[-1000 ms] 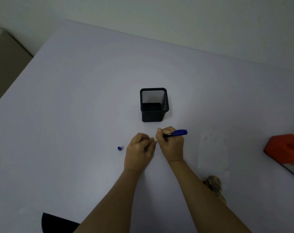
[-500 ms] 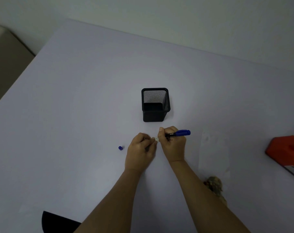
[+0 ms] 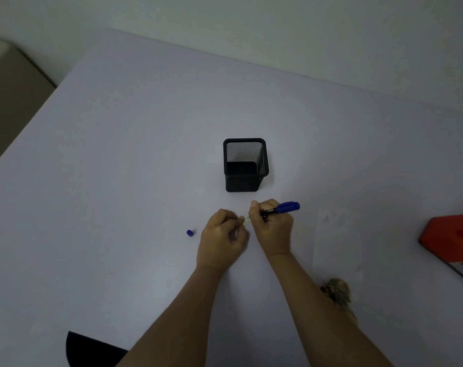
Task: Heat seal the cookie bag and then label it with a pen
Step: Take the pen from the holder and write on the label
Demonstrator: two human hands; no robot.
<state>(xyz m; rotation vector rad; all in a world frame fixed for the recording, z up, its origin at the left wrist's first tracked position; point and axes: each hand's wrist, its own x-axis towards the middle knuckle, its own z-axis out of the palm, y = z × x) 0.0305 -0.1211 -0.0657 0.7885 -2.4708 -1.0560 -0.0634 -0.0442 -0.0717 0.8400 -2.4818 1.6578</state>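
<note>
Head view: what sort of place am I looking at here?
Probably a plain desk or packing station: a bare table with a mesh pen holder, an orange heat sealer and a clear bag.

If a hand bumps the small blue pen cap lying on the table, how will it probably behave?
The pen cap looks tiny and rounded, so it would probably roll or skid on the smooth table. It seems very light, so a slight touch may send it off. Nothing stands beside it to stop it.

Dim, flat, cool light falls evenly on the pale lavender table [image 3: 119, 181], with only soft shadows (faintest beside the black mesh square pen holder [image 3: 245, 165]). Wide-angle bending curves the table edges; corners darken.
</note>
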